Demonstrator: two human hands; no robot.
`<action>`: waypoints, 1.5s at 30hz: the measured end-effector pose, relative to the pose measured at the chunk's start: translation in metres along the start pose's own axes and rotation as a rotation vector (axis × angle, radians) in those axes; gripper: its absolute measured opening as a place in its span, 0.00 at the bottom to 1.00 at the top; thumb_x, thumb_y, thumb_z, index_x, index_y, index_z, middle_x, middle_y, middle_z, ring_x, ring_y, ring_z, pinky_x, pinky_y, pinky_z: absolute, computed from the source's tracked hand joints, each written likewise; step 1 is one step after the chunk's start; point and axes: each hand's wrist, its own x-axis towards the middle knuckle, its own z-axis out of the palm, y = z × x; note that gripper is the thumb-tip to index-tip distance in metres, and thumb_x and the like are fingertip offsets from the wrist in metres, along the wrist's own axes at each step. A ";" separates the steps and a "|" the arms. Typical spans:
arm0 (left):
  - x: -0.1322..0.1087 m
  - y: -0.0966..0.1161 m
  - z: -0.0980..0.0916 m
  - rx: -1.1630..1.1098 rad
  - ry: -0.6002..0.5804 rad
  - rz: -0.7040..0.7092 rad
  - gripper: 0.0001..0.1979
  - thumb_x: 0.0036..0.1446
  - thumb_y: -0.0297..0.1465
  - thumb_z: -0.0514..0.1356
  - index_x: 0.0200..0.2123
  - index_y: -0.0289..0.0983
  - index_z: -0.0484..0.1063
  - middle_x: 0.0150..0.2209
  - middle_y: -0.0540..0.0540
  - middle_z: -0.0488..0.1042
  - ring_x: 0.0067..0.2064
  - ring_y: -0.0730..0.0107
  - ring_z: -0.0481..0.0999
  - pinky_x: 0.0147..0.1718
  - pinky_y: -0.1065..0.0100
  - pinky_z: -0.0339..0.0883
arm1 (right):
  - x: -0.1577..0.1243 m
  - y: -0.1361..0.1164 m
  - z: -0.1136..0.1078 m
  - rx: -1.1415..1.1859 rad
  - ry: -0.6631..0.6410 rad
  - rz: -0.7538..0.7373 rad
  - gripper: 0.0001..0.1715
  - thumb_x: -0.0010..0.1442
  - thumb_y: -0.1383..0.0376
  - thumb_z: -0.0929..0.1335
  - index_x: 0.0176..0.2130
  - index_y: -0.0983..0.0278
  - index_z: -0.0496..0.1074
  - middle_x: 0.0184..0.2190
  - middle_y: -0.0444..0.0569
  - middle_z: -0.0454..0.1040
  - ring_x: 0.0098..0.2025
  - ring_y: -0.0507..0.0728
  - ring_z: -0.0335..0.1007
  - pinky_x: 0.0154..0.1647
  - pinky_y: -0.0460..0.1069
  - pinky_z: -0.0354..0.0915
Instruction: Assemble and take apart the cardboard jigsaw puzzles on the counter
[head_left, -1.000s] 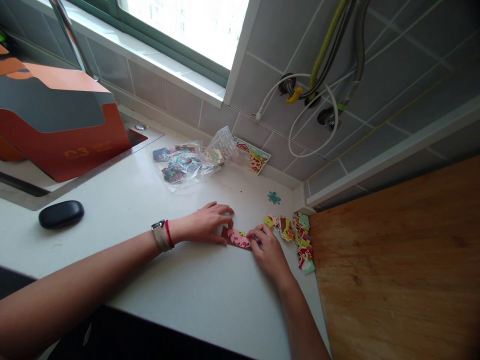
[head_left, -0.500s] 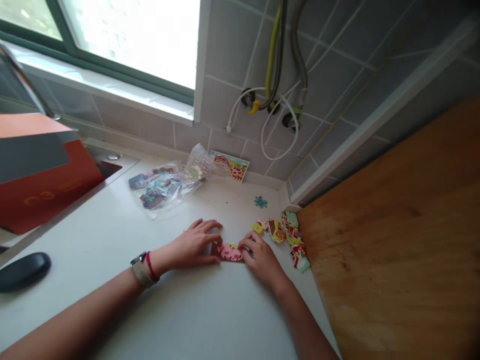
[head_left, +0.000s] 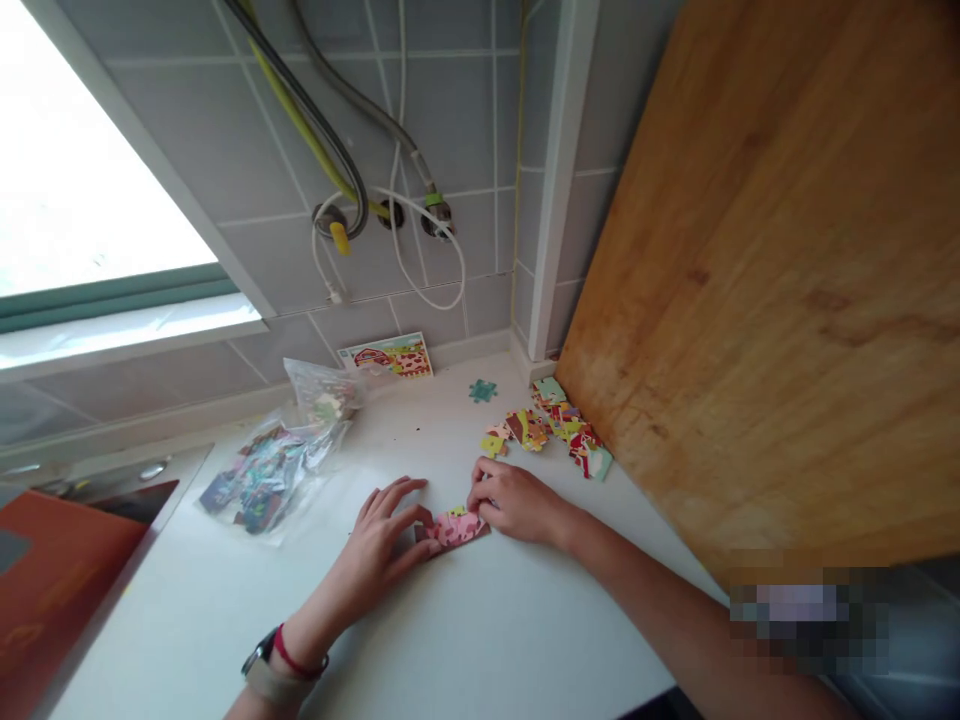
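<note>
A small assembled section of jigsaw puzzle (head_left: 454,528), pink with dark red edges, lies flat on the white counter (head_left: 480,640). My left hand (head_left: 379,530) rests at its left end with the fingers spread. My right hand (head_left: 514,500) is bunched over its right end, and the fingers hide that part. Just beyond, a heap of loose jigsaw pieces (head_left: 547,430) lies near the wall. A single teal piece (head_left: 483,391) sits apart from them. A printed picture card (head_left: 390,355) leans against the tiled wall.
A clear plastic bag of puzzle pieces (head_left: 277,470) lies left of my hands. A large wooden board (head_left: 750,280) rises at the counter's right. An orange box (head_left: 52,590) stands at the lower left. Hoses and white cables (head_left: 337,150) hang on the grey tiles.
The whole view has swung round as my head turned, with the window now at the left. Both hands stay at the pink section, and my left hand sits slightly farther from it.
</note>
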 end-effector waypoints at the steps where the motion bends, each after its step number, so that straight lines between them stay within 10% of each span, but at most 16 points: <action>1: 0.000 0.001 0.000 0.001 -0.003 0.002 0.12 0.67 0.44 0.59 0.44 0.44 0.76 0.64 0.41 0.66 0.67 0.44 0.62 0.61 0.40 0.62 | 0.000 0.000 -0.001 0.025 0.024 -0.012 0.17 0.59 0.75 0.68 0.38 0.58 0.83 0.41 0.47 0.75 0.40 0.54 0.75 0.47 0.48 0.69; 10: -0.002 0.012 0.006 -0.067 0.013 0.083 0.17 0.69 0.39 0.58 0.59 0.47 0.71 0.64 0.42 0.66 0.68 0.51 0.61 0.63 0.46 0.66 | 0.007 0.028 -0.025 -0.289 0.557 0.178 0.20 0.59 0.68 0.73 0.51 0.61 0.77 0.52 0.57 0.71 0.56 0.66 0.67 0.60 0.61 0.64; 16: -0.001 0.032 0.010 -0.062 0.019 0.173 0.15 0.68 0.37 0.60 0.57 0.51 0.74 0.62 0.43 0.70 0.64 0.50 0.67 0.58 0.46 0.70 | 0.005 0.050 -0.032 -0.377 0.481 0.404 0.21 0.60 0.62 0.73 0.53 0.63 0.75 0.51 0.59 0.73 0.54 0.67 0.71 0.55 0.59 0.68; 28: 0.000 0.036 0.011 -0.132 0.031 0.196 0.12 0.69 0.30 0.59 0.51 0.44 0.79 0.54 0.42 0.77 0.53 0.57 0.74 0.50 0.54 0.76 | 0.012 0.057 -0.037 -0.175 0.652 0.192 0.15 0.60 0.67 0.72 0.48 0.62 0.78 0.49 0.57 0.78 0.54 0.65 0.73 0.59 0.61 0.67; 37: 0.001 0.038 0.001 -0.224 0.002 0.242 0.12 0.68 0.30 0.60 0.52 0.45 0.78 0.48 0.47 0.82 0.53 0.60 0.75 0.53 0.57 0.74 | 0.007 0.018 -0.002 0.187 0.267 -0.111 0.24 0.56 0.67 0.77 0.52 0.58 0.78 0.54 0.54 0.78 0.57 0.61 0.74 0.62 0.59 0.66; 45: -0.001 0.023 -0.002 -0.181 0.236 0.061 0.07 0.67 0.31 0.61 0.45 0.43 0.79 0.44 0.44 0.80 0.47 0.61 0.78 0.46 0.58 0.76 | 0.005 0.013 0.004 0.161 0.056 -0.077 0.24 0.57 0.66 0.77 0.54 0.61 0.77 0.58 0.56 0.74 0.60 0.61 0.71 0.64 0.56 0.64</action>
